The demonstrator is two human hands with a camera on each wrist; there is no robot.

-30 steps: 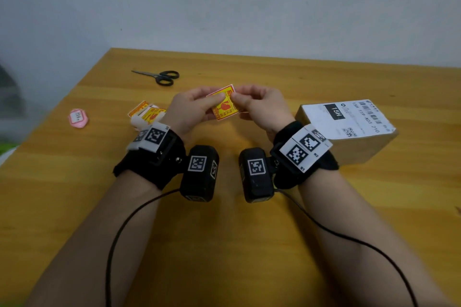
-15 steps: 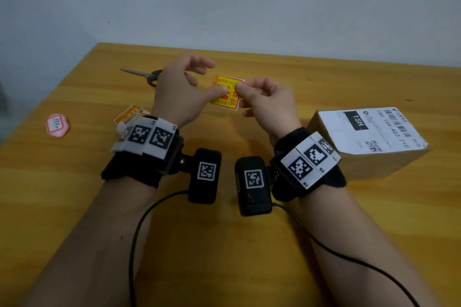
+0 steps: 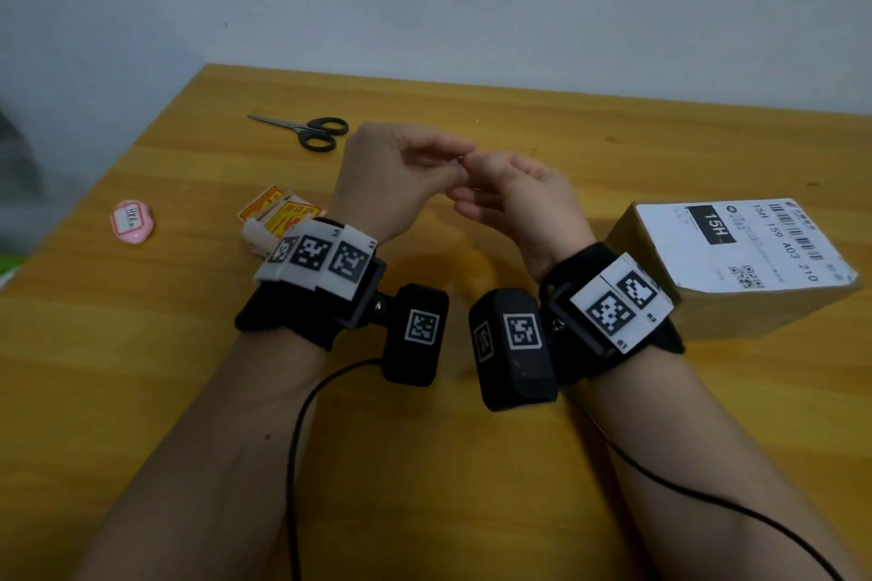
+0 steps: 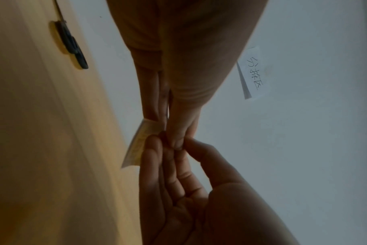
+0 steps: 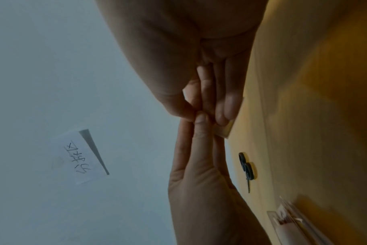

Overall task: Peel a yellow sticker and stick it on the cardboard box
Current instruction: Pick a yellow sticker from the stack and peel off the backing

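My two hands meet above the middle of the table. The left hand [image 3: 443, 165] and the right hand [image 3: 481, 170] each pinch the same yellow sticker with thumb and fingertips. The head view hides the sticker behind the fingers. In the left wrist view the sticker [image 4: 139, 145] shows its pale back, hanging below the pinching fingers. Only one corner of the sticker [image 5: 226, 131] shows in the right wrist view. The cardboard box [image 3: 764, 309], with a white shipping label on top, stands on the table right of my right wrist, apart from both hands.
A small pile of yellow stickers [image 3: 278, 217] lies by my left wrist. Black scissors [image 3: 311, 132] lie at the back left, and a pink tag [image 3: 132, 222] at the far left. A handwritten note [image 4: 253, 73] hangs on the wall behind the wooden table [image 3: 141, 392].
The sticker faced the head camera before and is now hidden behind the fingers. My left fingers, spread half a second ago, have closed onto it. Both hands sit closer together.
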